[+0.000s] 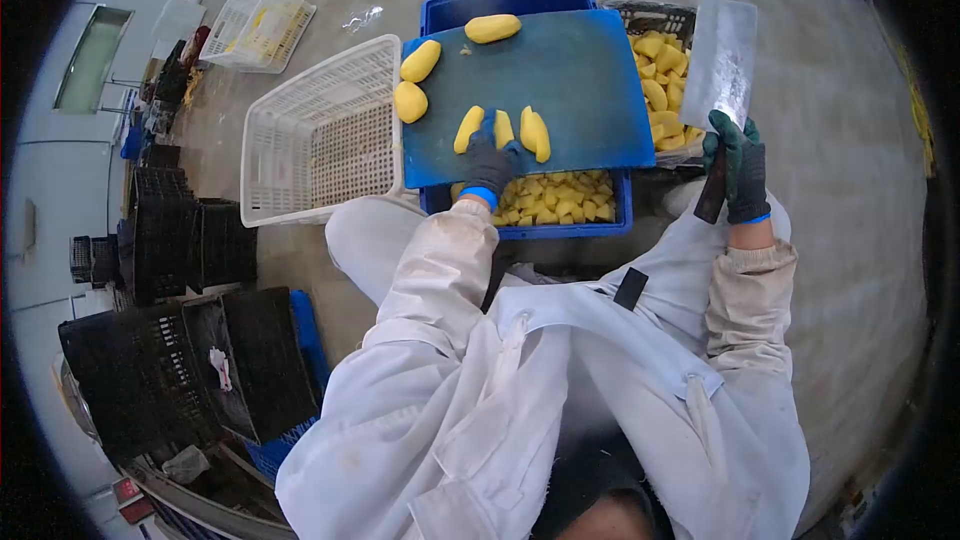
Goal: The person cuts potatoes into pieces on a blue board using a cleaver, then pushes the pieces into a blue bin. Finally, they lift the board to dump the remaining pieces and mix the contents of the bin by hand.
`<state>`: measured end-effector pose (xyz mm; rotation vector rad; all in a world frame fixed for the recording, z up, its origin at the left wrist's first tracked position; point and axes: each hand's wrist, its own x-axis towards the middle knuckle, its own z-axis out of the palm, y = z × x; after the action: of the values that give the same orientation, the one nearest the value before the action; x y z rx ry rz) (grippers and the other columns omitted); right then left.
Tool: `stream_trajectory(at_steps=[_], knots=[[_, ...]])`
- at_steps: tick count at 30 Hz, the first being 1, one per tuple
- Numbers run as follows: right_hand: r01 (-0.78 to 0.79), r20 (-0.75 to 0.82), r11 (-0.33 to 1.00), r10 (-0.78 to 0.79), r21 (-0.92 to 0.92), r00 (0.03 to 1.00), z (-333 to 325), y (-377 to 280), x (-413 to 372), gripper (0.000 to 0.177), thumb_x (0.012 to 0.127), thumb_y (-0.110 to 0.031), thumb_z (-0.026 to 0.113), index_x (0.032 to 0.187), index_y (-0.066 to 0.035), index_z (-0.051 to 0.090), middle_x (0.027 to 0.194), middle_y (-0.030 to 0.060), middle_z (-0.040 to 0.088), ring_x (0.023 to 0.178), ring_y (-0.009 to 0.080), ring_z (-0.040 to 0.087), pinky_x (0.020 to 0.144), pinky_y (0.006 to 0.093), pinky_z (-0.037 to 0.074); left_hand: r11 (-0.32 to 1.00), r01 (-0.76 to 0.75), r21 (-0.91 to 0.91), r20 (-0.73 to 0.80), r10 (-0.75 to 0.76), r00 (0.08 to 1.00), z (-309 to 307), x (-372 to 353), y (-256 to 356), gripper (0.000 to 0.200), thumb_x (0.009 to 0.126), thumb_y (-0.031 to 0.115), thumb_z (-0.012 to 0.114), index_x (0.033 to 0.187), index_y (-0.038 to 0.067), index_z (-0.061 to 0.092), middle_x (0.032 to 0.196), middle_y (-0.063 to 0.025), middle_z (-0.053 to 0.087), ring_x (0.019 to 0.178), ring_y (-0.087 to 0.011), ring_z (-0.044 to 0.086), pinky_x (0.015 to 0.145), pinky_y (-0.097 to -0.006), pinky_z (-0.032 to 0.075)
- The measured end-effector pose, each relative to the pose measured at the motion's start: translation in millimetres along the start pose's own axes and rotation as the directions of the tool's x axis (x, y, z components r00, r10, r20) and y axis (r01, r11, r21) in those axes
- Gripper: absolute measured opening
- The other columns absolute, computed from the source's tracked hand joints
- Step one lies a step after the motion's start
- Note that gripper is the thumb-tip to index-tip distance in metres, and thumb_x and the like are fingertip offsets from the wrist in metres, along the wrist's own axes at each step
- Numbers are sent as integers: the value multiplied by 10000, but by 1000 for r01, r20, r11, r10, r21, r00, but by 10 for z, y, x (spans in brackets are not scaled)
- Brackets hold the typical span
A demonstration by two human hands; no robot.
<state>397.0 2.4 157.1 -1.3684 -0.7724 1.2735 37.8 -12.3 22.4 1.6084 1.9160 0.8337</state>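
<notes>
The gloved right hand (738, 165) is closed on the handle of a cleaver (722, 60). The gloved left hand (490, 162) touches potato pieces (536, 134) on a blue board (560, 70); whether it grips one, I cannot tell. Farther, a peeled potato (492, 29) lies near the board's far edge.

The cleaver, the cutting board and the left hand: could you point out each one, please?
Cleaver (722, 55), head view, on the blade.
Cutting board (580, 80), head view, bare middle.
Left hand (488, 164), head view, back of the glove.

Black crates (165, 230) standing along left edge of floor (850, 340); small white crate (285, 40) resting near upper-left corner; window (93, 58) showing in wall (60, 175).
</notes>
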Motion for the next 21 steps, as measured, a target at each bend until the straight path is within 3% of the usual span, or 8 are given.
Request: stream_trajectory(at_steps=[2, 3, 4, 5, 6, 10, 16, 21], knots=[[8, 10, 1000, -8, -9, 1000, -42, 14, 30, 151, 830, -174, 654, 922, -98, 562, 571, 14, 547, 422, 122, 492, 394, 238, 391, 854, 247, -457, 104, -225, 969, -53, 61, -156, 558, 870, 187, 609, 1348, 18, 377, 1193, -196, 542, 877, -236, 587, 747, -326, 506], [7, 12, 1000, -6, -12, 1000, -61, 32, 26, 149, 830, -174, 654, 921, -98, 563, 571, 13, 546, 422, 120, 492, 394, 238, 391, 495, 344, -798, 252, -245, 936, -107, 65, -250, 516, 874, 174, 607, 1327, 25, 410, 1156, -175, 556, 863, -224, 583, 713, -325, 510], [-7, 1, 1000, 7, -16, 1000, -53, 23, 10, 142, 831, -176, 653, 911, -99, 564, 570, 12, 545, 421, 119, 490, 394, 237, 390, 7, 396, -918, 388, -190, 902, -198, 61, -335, 475, 877, 161, 605, 1305, 33, 444, 1119, -153, 570, 849, -212, 580, 679, -325, 514], [-18, -6, 1000, 18, -18, 1000, -27, -8, -10, 136, 832, -178, 653, 900, -100, 565, 569, 12, 543, 421, 117, 488, 394, 236, 390, -481, 386, -787, 475, -74, 877, -271, 58, -413, 436, 881, 147, 604, 1284, 40, 477, 1083, -131, 585, 835, -200, 577, 645, -324, 517], [-27, -14, 999, 27, -19, 1000, -5, -30, -27, 131, 833, -181, 652, 890, -101, 566, 568, 11, 542, 420, 115, 486, 394, 236, 389, -638, 434, -636, 522, 59, 851, -396, -16, -315, 383, 916, 153, 547, 1269, 26, 472, 1076, -148, 584, 814, -216, 560, 656, -319, 504], [11, 6, 1000, -11, -8, 1000, 32, -54, -66, 140, 837, -184, 650, 892, -95, 557, 571, 8, 538, 424, 108, 481, 396, 232, 387, -747, 346, -568, 339, 171, 925, -622, -122, 174, 507, 926, 314, 525, 1274, -39, 421, 1131, -186, 559, 843, -229, 548, 720, -300, 485], [69, 14, 998, -69, -10, 998, 33, -3, -67, 171, 839, -192, 650, 926, -87, 547, 577, 6, 529, 427, 105, 475, 395, 231, 385, -606, 453, -654, 431, 193, 881, -685, -11, 526, 512, 918, 344, 524, 1263, -28, 451, 1077, -163, 608, 813, -236, 594, 700, -322, 517], [56, 14, 998, -56, -25, 998, 36, -26, -94, 185, 836, -204, 655, 923, -82, 545, 579, 11, 525, 432, 107, 473, 394, 236, 383, -494, 430, -756, 464, 60, 884, -614, 16, 686, 458, 912, 309, 535, 1247, 0, 487, 1048, -145, 616, 844, -249, 621, 705, -336, 538]])
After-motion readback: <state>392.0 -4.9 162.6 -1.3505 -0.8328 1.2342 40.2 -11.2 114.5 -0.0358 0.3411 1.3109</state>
